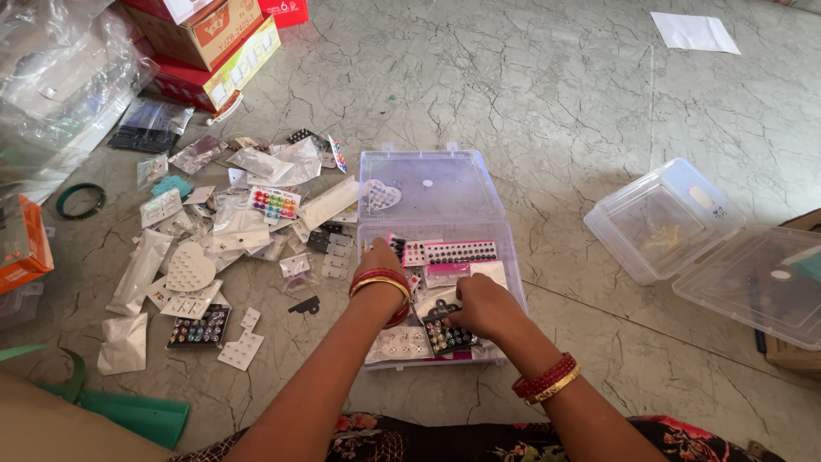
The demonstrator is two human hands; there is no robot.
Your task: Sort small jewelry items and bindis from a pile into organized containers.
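Note:
A clear plastic box (513,257) lies open on the floor in front of me, its lid (428,184) flat behind it. It holds several cards of earrings and studs. My left hand (379,255) reaches into the box's left side, fingers down among the cards; what it grips is hidden. My right hand (483,306) pinches a black card of coloured studs (445,334) at the box's front. Red and gold bangles circle both wrists.
Loose earring cards and plastic packets (231,231) are scattered on the floor to the left. Cardboard boxes (209,43) stand at the far left. A second open clear box (676,218) lies to the right. A white paper (694,32) lies at the back right.

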